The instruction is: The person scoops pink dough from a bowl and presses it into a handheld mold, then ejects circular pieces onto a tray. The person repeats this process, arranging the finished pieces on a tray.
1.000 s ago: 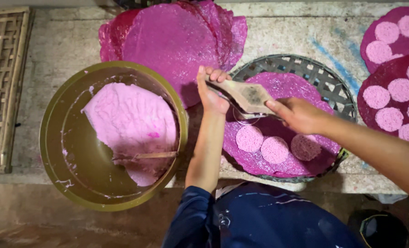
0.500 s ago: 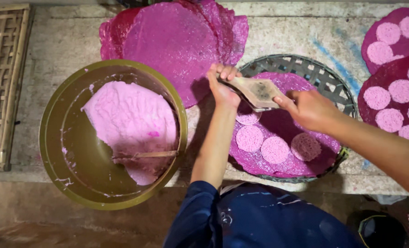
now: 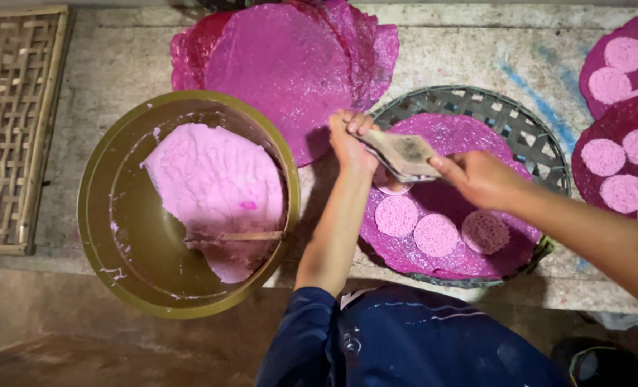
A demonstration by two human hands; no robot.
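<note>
Left hand (image 3: 351, 140): clenched on the paddle's near end.
Right hand (image 3: 476, 175): grasping the flat wooden paddle (image 3: 403, 153).
Paddle: above the woven tray (image 3: 541, 129), desk's middle.
Technique: keep it level over the pink discs (image 3: 433, 233).

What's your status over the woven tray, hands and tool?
Both hands, left hand and right hand, grip flat mold. Held above pink sheet on woven tray. Three small discs underneath. Nothing blocking.
</note>
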